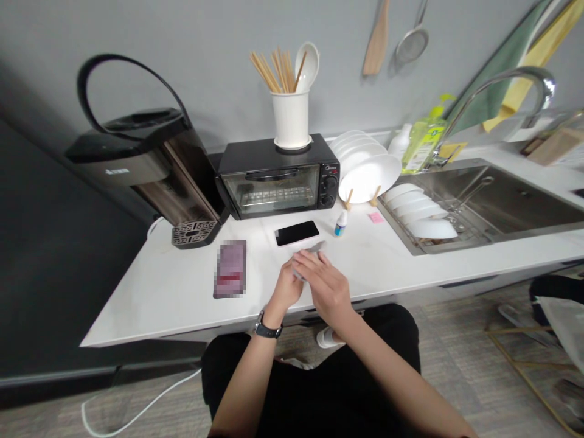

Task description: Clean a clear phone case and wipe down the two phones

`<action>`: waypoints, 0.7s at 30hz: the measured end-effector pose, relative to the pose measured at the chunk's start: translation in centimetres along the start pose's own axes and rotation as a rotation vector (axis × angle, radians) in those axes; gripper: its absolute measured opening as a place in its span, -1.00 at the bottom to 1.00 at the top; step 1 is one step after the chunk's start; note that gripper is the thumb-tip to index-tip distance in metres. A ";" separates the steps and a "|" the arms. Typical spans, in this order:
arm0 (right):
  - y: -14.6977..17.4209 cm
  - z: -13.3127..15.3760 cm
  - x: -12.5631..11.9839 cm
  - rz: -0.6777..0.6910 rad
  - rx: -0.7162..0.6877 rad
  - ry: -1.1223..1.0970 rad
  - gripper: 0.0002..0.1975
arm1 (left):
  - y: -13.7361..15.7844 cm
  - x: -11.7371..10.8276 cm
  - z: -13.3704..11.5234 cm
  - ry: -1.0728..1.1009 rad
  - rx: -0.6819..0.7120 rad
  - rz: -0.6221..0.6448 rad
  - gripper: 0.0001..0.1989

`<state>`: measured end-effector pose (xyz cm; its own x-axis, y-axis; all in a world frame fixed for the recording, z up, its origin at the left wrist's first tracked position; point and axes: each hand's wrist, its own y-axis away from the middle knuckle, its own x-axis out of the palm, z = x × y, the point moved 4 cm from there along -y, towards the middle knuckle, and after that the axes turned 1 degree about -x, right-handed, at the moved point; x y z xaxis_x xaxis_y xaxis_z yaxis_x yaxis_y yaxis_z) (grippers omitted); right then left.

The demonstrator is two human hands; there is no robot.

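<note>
Grey, soft-looking thin piece [316, 246]: held between both hands

White, smooth countertop [159, 304] under everything. Right hand [331, 289] narrow, fingers closed over piece from right; left hand [288, 285] curled on it from left. Neither nearer. Black-screened rectangular phone [297, 233] just beyond, far side. Piece's visible end points far-right; full long axis covered, can't tell.

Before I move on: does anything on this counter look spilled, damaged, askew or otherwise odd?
The flat purple item on the white countertop, left of the smartphone, looks odd: coarse pixel blocks cover it, hiding its details. No spill or breakage stands out.
</note>
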<state>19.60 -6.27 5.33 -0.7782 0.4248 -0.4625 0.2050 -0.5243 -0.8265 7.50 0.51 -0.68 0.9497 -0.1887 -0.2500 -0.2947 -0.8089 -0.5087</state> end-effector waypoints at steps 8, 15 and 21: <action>-0.2 -3.5 -2.7 0.190 -0.135 -0.087 -0.31 | -0.4 0.0 -0.5 0.008 -0.018 0.030 -0.68; 1.1 -3.8 -2.4 -0.076 0.212 -0.099 -0.32 | -1.2 0.0 -1.1 0.029 -0.037 0.019 -0.65; 1.3 -0.4 -0.2 -0.093 0.161 -0.024 -0.25 | -0.7 0.1 -0.7 -0.008 0.032 0.014 -0.69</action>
<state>20.22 -6.72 4.22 -0.8036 0.4605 -0.3772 0.0354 -0.5956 -0.8025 7.83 0.66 0.19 0.9447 -0.1950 -0.2635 -0.3108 -0.7881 -0.5313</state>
